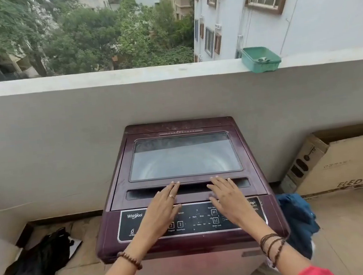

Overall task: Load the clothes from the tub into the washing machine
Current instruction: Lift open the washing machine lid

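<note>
While the maroon top-loading washing machine (186,181) stood against the grey balcony parapet wall (63,131), its glass-panelled lid (183,156) was seen shut.

Head view: the left hand (163,208) and right hand (227,197) were laid flat, fingers straight and slightly spread, nothing held. Fingertips (175,184) reached the long recessed handle slot (187,188) at the lid's front edge; palms hovered over the black control panel (190,219). A heap of blue clothes (299,221) was noted low at the machine's right side; the tub itself could not be made out. A black bag (39,259) lay on the floor to the left, a cardboard box (335,163) to the right, a green plastic basket (260,58) on the parapet.

Judged risks: panel buttons could be pressed by the low palms; the lid could slip and slam if lifted by fingertips alone.
</note>
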`<state>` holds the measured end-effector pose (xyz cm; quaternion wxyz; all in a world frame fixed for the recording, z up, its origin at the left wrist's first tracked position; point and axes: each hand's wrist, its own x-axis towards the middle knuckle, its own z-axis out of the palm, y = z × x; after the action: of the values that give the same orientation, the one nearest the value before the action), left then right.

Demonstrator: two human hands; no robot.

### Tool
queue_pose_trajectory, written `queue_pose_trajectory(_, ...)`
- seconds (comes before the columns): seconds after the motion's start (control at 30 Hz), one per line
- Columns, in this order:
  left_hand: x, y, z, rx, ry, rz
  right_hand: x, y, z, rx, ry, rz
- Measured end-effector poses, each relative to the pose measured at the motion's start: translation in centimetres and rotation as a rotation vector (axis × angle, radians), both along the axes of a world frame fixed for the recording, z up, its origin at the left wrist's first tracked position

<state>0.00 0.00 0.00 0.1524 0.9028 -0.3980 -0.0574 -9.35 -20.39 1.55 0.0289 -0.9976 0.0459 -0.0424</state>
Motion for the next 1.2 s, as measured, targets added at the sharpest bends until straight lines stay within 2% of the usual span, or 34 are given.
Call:
queue_pose_trajectory(0.07,1.3,0.0,-0.5,-0.005,-0.023,0.039,0.7,0.0,-0.3,0.086,0.090,-0.020)
queue_pose_trajectory(0.1,2.0,0.0,-1.1,0.007,-0.056,0.049,1.1,-0.2,-0.6,0.080,0.072,-0.016)
queue_pose_trajectory(0.2,3.4,-0.3,-0.8,0.038,-0.013,0.052,2.4,-0.5,-0.8,0.082,0.059,-0.036)
queue_pose_trajectory(0.3,4.4,-0.3,-0.7,0.095,0.027,0.059,2.8,-1.1,-1.1,0.073,0.137,-0.062)
queue_pose_trajectory(0.43,4.3,0.1,-1.5,0.212,0.060,0.002,2.5,-1.0,-1.4,0.151,0.201,-0.099)
queue_pose_trajectory(0.7,5.3,0.6,-0.4,0.217,0.109,-0.069,3.4,-2.1,0.0,0.247,0.344,-0.052)
queue_pose_trajectory(0.8,5.9,0.6,1.1,0.183,0.060,-0.087,3.9,-2.7,1.2,0.230,0.275,-0.001)
queue_pose_trajectory(0.9,6.7,0.8,2.4,0.053,0.003,-0.079,4.4,-3.6,2.9,0.222,0.170,0.052)
queue_pose_trajectory(1.0,8.0,1.2,4.2,-0.095,-0.136,-0.077,5.2,-4.9,4.7,0.241,0.034,0.113)
queue_pose_trajectory(1.07,8.4,1.3,5.5,-0.095,-0.208,-0.077,5.7,-5.7,5.6,0.236,-0.026,0.162)
queue_pose_trajectory(1.2,8.9,0.8,8.0,-0.157,-0.378,-0.054,7.2,-7.3,7.1,0.083,-0.282,0.275)
